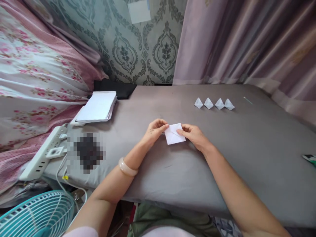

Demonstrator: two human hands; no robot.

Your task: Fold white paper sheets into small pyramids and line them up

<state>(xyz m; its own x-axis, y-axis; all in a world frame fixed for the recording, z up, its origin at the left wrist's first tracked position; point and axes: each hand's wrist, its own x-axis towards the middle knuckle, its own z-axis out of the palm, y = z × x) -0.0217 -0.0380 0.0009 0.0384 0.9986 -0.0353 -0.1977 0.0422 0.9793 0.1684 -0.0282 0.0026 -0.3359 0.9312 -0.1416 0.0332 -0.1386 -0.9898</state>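
Paper [172,138], white and folded into a small flat square, sits between my two hands in the head view. My left hand [156,131] pinches it at the far-left corner, thumb on top and the other fingers curled. My right hand [197,135] grips its right side, the thumb lying flat across the upper face and pointing inward. Crease lines run over that face. I hold it low over the grey cloth [153,174] that covers the surface under my hands.

Beyond my right hand and a little to its right, four folded white pieces [208,104] stand in a row, each rising to a point. Farther right of them lies a thin stick [248,100]. Well to the left of my left hand, and farther off, is a stack of white sheets [96,107], with a flat black item [113,88] behind it. Nearer me on that side are a white power strip [37,164] and a turquoise fan [46,212]. A pale bangle [127,167] circles my left forearm.
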